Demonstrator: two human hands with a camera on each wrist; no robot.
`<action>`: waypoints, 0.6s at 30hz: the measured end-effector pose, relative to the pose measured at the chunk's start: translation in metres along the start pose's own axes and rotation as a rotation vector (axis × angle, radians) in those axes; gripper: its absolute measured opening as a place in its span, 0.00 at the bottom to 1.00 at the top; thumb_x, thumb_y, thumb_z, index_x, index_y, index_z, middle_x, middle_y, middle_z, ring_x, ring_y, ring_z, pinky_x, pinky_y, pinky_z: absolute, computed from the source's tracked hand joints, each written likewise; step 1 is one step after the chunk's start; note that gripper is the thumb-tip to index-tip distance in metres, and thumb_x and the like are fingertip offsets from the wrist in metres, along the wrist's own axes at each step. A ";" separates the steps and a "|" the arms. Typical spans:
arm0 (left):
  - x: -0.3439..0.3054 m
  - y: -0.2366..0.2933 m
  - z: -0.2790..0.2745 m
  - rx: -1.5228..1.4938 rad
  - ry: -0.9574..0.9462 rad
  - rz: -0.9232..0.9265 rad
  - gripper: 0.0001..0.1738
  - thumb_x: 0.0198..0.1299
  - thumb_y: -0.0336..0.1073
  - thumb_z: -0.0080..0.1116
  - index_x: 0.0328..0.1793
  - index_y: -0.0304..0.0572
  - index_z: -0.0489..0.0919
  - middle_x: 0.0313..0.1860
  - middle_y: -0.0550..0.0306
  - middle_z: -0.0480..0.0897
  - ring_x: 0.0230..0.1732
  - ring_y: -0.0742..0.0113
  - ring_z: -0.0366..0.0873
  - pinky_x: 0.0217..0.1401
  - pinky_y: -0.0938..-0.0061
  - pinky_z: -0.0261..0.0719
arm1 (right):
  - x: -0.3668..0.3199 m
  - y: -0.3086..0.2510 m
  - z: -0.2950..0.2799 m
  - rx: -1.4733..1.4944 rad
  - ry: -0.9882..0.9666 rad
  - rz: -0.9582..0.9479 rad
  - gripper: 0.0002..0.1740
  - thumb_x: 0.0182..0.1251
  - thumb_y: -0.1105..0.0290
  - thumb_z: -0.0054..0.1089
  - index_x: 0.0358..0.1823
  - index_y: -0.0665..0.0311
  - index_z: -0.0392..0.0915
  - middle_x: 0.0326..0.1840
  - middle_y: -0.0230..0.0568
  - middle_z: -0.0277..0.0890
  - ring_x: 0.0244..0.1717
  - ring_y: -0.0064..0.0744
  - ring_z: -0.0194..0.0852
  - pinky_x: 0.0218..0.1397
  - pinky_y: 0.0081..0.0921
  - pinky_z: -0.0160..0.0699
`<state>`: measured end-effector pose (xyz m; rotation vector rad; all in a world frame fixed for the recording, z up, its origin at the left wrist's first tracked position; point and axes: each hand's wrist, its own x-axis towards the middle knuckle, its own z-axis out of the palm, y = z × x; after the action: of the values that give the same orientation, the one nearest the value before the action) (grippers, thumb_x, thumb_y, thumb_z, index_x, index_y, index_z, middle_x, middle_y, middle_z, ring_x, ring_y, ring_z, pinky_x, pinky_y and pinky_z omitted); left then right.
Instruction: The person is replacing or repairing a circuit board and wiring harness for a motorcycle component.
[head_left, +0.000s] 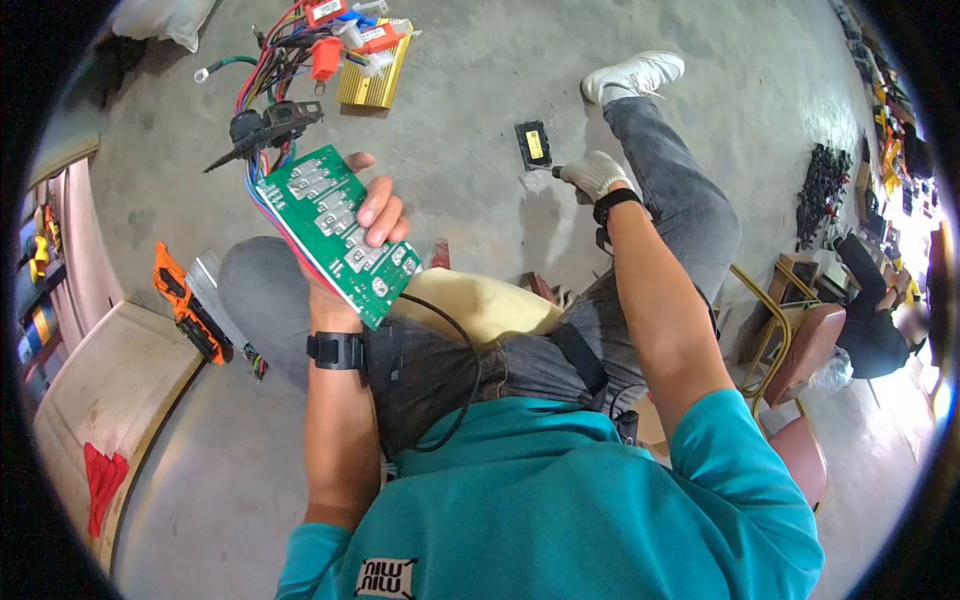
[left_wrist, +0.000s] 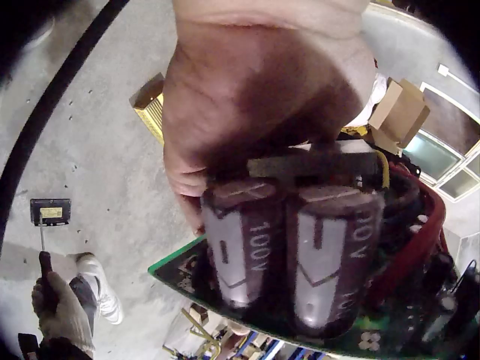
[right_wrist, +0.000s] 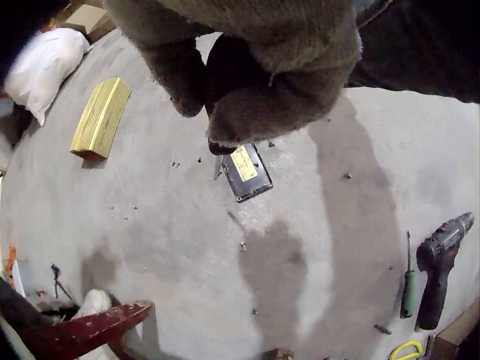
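Observation:
My bare left hand (head_left: 378,212) grips a green circuit board (head_left: 335,235) by its edges, fingers curled over the face with silvery solder pads. Two large capacitors (left_wrist: 244,247) stand on its other side, seen in the left wrist view. A bundle of coloured wires (head_left: 272,75) with red and white connectors runs from the board through a black grommeted plate (head_left: 265,132). In a knitted glove, my right hand (head_left: 597,175) holds a dark-handled screwdriver (left_wrist: 46,264). Its shaft points toward a black flat cover (head_left: 534,146) with a yellow label on the floor.
A gold finned heat-sink case (right_wrist: 100,118) lies on the concrete floor. In the right wrist view, a power drill (right_wrist: 441,270) and a green-handled screwdriver (right_wrist: 408,281) lie at the right, with small screws scattered about. A metal-framed chair (head_left: 800,350) stands to my right.

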<state>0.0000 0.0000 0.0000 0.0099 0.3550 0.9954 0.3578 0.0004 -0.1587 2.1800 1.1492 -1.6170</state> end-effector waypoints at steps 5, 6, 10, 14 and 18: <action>0.012 0.003 -0.008 0.065 -0.069 0.017 0.23 0.79 0.43 0.39 0.68 0.35 0.71 0.26 0.62 0.66 0.22 0.73 0.63 0.30 0.77 0.65 | 0.002 -0.008 0.006 -0.198 -0.083 0.062 0.18 0.63 0.58 0.62 0.36 0.68 0.86 0.29 0.52 0.86 0.30 0.40 0.88 0.40 0.39 0.83; 0.009 0.004 -0.001 0.076 -0.060 0.017 0.22 0.79 0.41 0.38 0.68 0.35 0.71 0.26 0.62 0.66 0.22 0.73 0.64 0.31 0.77 0.67 | 0.001 -0.008 0.013 -0.197 -0.097 0.065 0.18 0.63 0.58 0.62 0.36 0.68 0.86 0.29 0.52 0.86 0.30 0.40 0.88 0.40 0.39 0.83; 0.010 0.005 -0.011 0.079 -0.036 0.024 0.22 0.79 0.41 0.38 0.66 0.34 0.73 0.25 0.62 0.67 0.21 0.73 0.65 0.29 0.77 0.67 | -0.001 0.000 0.029 -0.064 -0.049 0.289 0.17 0.61 0.62 0.61 0.25 0.71 0.81 0.19 0.45 0.79 0.19 0.37 0.80 0.28 0.37 0.78; 0.012 0.008 -0.024 0.047 -0.077 -0.030 0.22 0.79 0.44 0.40 0.64 0.33 0.74 0.25 0.62 0.68 0.21 0.73 0.66 0.28 0.76 0.67 | 0.018 0.008 0.039 -0.276 -0.178 0.224 0.17 0.61 0.61 0.61 0.25 0.71 0.82 0.20 0.46 0.81 0.20 0.37 0.80 0.29 0.37 0.78; 0.013 0.008 -0.029 0.067 -0.088 -0.078 0.24 0.77 0.48 0.43 0.61 0.32 0.76 0.25 0.62 0.70 0.22 0.72 0.67 0.29 0.76 0.68 | 0.048 0.041 0.056 -0.334 -0.166 0.099 0.17 0.58 0.60 0.63 0.28 0.70 0.84 0.22 0.47 0.82 0.23 0.38 0.82 0.30 0.37 0.78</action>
<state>-0.0089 0.0104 -0.0292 0.0997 0.3061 0.9028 0.3496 -0.0364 -0.2340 1.8281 1.1481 -1.4164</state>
